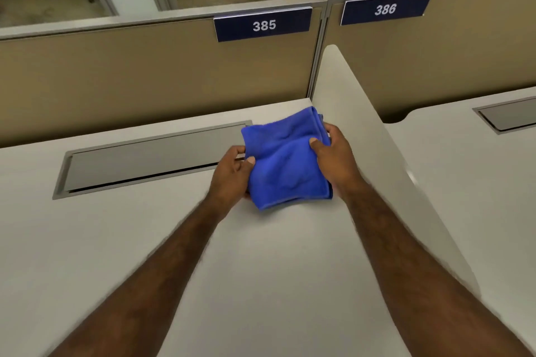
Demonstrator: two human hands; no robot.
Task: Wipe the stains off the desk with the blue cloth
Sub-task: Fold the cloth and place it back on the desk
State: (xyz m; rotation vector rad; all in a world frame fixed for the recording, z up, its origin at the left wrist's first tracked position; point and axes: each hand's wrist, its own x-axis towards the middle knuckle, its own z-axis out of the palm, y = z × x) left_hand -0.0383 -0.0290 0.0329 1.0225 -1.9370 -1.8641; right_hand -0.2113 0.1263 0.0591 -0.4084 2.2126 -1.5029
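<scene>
A folded blue cloth (285, 162) is held just above the off-white desk (121, 240), near its far right corner. My left hand (232, 174) grips the cloth's left edge with thumb on top. My right hand (333, 153) grips its right edge, thumb pressed into the fabric. The cloth's lower corner hangs close to the desk surface. I cannot make out any stains on the desk in this view.
A grey recessed cable flap (150, 159) lies in the desk to the left of the cloth. A tan partition (145, 75) with a sign reading 385 (263, 25) stands behind. A white divider panel (362, 124) runs along the right, with the neighbouring desk (478, 182) beyond it.
</scene>
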